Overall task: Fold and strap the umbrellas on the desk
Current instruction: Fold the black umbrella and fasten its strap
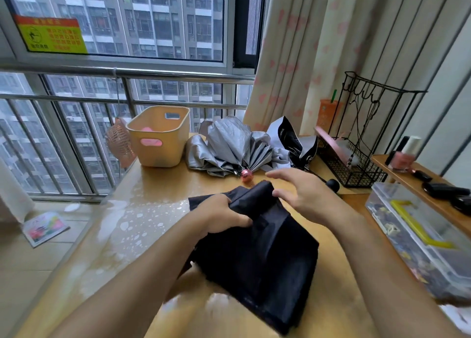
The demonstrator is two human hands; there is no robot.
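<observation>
A black umbrella [265, 256] lies half gathered on the wooden desk [142, 225] in front of me, its canopy loose and rumpled. My left hand [221, 215] grips the black fabric near its far end, thumb curled over a fold. My right hand [303, 190] hovers over the same end with fingers spread and relaxed, its thumb touching the cloth. Behind them a silver umbrella [229, 146] with a pink handle knob [246, 176] lies crumpled. A black and white umbrella [293, 139] lies to its right.
A beige plastic bin [159, 136] stands at the back left beside a small pink fan [119, 144]. A black wire rack [356, 149] sits at the back right. A clear storage box [418, 238] runs along the right edge. A window railing lies beyond.
</observation>
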